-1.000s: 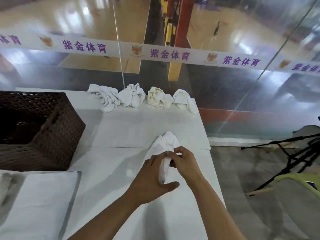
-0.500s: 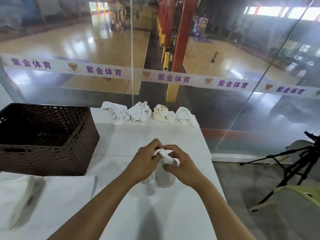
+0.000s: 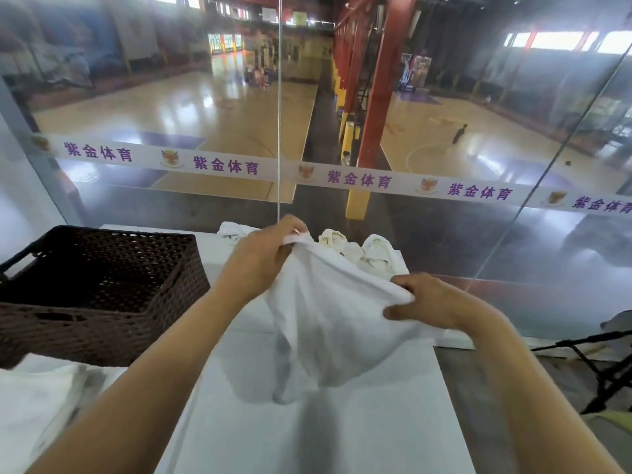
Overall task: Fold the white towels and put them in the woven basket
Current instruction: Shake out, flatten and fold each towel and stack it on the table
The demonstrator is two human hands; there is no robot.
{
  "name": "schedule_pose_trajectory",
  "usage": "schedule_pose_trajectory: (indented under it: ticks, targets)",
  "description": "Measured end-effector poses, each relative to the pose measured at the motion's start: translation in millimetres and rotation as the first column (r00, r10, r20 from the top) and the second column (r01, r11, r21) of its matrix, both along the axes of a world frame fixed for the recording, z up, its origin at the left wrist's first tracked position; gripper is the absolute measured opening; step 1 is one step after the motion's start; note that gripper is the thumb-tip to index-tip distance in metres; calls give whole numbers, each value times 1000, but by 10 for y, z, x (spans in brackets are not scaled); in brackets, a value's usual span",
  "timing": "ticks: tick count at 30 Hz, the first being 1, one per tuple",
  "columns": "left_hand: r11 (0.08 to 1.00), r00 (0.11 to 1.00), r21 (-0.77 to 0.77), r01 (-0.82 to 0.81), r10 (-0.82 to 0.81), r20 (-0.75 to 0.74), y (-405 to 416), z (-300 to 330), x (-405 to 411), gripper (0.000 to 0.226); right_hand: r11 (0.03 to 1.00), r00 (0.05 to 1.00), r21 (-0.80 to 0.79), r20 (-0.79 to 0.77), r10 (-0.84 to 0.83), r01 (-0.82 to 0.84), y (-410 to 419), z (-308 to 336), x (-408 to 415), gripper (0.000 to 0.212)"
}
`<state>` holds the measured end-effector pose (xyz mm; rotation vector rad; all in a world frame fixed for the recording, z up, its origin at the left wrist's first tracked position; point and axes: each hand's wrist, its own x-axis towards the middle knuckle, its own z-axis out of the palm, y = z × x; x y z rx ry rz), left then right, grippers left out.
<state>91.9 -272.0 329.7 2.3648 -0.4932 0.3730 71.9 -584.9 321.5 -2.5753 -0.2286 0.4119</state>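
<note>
Spreading a white towel (image 3: pixel 328 313) above the white surface (image 3: pixel 342 432): the left hand (image 3: pixel 260 265) pinches one upper corner with its fingers (image 3: pixel 290 230) curled over the hem, and the right hand (image 3: pixel 434 302) pinches the opposite end of the same edge, thumb under, fingers on top. The cloth hangs slack between them, its lower end just at the surface, touching or barely clear. It appears light, soft and limp, so it will sag wherever unsupported; holds at the two corners of one edge look best for drawing it flat. The woven basket (image 3: pixel 95 289) stands to the left on the surface, apart from the towel, its visible interior dark. Crumpled towels (image 3: pixel 345 244) lie along the far edge behind the hands. More white cloth (image 3: pixel 37 398) lies at the near left, before the basket.
</note>
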Motion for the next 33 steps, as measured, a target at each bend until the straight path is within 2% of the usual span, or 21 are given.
schedule_pose_trajectory:
  ticks: [3,5,8,12,14,16,17,18,19,20,21,22,23,25,27,30,33]
  targets:
    - [990,986,72,-122,112,123,76,282,336,8,995,998,-81,45,-45,49,-218,365,316,25]
    - [991,990,56,-118,113,82,100,435,579,9,989,987,-90,120,-107,118,-363,567,577,23]
    - [999,997,-7,-37,37,-63,111,580,915,7,971,950,-118,262,-170,207,-569,745,1127,27]
    - [988,985,14,-157,158,-75,140,664,1430,6,949,888,-106,397,-233,297,-707,860,1838,24]
    - [960,960,23,-278,278,2,139,755,1690,11,938,804,4,513,-300,347,-723,946,2121,27]
    - [906,898,-56,-420,423,120,76,886,1877,17,910,713,221,567,-412,351,-712,1072,2344,28]
    - [863,851,-155,-481,502,153,16,950,1951,19,867,686,373,536,-492,330,-689,1158,2422,26]
    - [805,816,-307,-508,563,127,-56,1013,2019,18,787,674,542,465,-574,295,-646,1254,2467,22]
    - [711,814,-507,-487,580,30,-133,1077,2076,16,680,674,687,377,-636,257,-599,1338,2489,19]
    - [564,845,-700,-437,524,-105,-217,1154,2112,14,568,681,796,297,-669,210,-553,1419,2488,16]
    - [401,881,-828,-392,423,-212,-282,1221,2146,14,477,690,866,253,-678,152,-519,1488,2477,15]
    - [282,907,-892,-354,336,-254,-315,1286,2174,13,408,696,909,238,-678,86,-495,1545,2457,14]
    - [252,921,-911,-327,301,-248,-324,1343,2210,13,365,691,931,251,-678,19,-502,1590,2439,15]
    - [324,942,-911,-256,294,-160,-339,1460,2206,16,364,644,929,317,-696,-63,-582,1644,2378,15]
    - [398,962,-903,-162,267,-55,-365,1522,2099,17,339,609,938,311,-730,-73,-713,1652,2254,12]
    - [482,972,-873,-71,230,48,-366,1454,1860,21,305,615,947,302,-729,-104,-834,1523,1927,9]
    - [539,981,-840,-61,187,49,-311,1199,1532,19,293,630,954,260,-732,-54,-865,1135,1526,9]
